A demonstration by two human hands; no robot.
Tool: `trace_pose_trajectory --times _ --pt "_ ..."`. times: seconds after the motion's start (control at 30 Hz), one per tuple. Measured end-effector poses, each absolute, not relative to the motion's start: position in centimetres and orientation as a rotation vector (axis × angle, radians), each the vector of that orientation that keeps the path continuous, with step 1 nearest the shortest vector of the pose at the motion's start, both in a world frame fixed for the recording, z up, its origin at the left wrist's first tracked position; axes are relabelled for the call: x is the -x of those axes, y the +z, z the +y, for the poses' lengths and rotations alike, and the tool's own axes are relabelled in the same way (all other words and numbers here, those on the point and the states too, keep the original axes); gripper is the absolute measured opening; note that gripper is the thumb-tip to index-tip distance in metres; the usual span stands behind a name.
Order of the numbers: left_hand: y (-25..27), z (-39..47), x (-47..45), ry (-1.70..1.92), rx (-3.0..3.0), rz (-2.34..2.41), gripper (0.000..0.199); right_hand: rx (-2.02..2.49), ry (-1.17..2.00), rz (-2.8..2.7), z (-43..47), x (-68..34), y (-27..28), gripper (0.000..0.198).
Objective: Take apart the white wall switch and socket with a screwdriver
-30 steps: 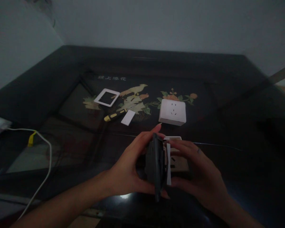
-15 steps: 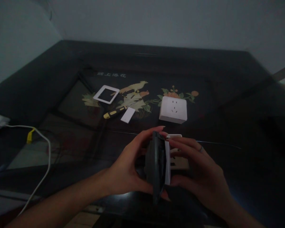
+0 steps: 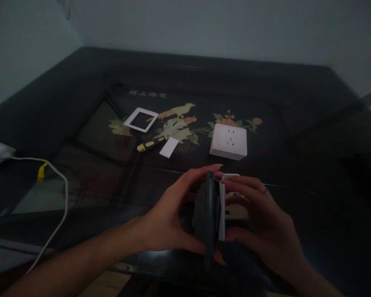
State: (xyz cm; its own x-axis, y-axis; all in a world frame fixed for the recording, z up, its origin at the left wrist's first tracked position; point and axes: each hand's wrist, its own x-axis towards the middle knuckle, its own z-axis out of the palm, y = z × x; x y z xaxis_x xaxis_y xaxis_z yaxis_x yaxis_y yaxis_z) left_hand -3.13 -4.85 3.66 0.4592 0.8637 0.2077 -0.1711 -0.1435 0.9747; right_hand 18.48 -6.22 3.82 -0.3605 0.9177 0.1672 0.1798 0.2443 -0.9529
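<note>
My left hand (image 3: 176, 214) grips a dark grey wall-switch body (image 3: 206, 218) by its top and bottom edges, holding it upright on edge. Against its right side my right hand (image 3: 262, 218) has its fingers and thumb closed on a white switch panel (image 3: 222, 212), seen nearly edge-on. The panel sits at a slight slant to the dark body; I cannot tell whether the two are joined. Behind the right fingers, another white socket-like plate (image 3: 237, 211) lies on the table, partly hidden.
On the dark glossy table (image 3: 281, 107) lie a white square frame (image 3: 130, 123), a yellow-and-black screwdriver (image 3: 148, 144), a small white rectangular plate (image 3: 169, 147) and a white boxed socket (image 3: 228, 141). A white cable (image 3: 66, 194) with a yellow tag (image 3: 41, 172) runs at the left.
The view has shifted slightly, so everything sits a little further right. Both hands keep their hold, and the white panel's tilt against the dark body differs slightly.
</note>
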Motion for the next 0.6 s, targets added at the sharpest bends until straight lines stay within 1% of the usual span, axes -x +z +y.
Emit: trace_pose_trajectory --times 0.1,0.23,0.43,0.53,0.6 --pt "3.6 -4.8 3.2 1.016 -1.439 0.654 0.114 1.033 1.225 -1.679 -6.2 -18.4 3.9 0.056" --pt "3.7 -4.9 3.0 1.003 -1.427 0.608 0.112 1.023 1.386 -1.535 -6.0 -18.3 4.2 0.056" --pt "3.8 -5.5 2.4 1.024 -1.369 0.577 0.101 0.953 1.480 -1.325 -6.0 -17.6 4.3 0.040" --pt "3.6 -5.4 2.6 1.019 -1.424 0.565 0.102 0.922 1.602 -1.215 -6.2 -17.3 4.4 0.048" --pt "3.3 -5.2 2.7 1.036 -1.501 0.572 0.104 0.879 1.746 -1.104 -6.2 -17.2 4.5 0.063"
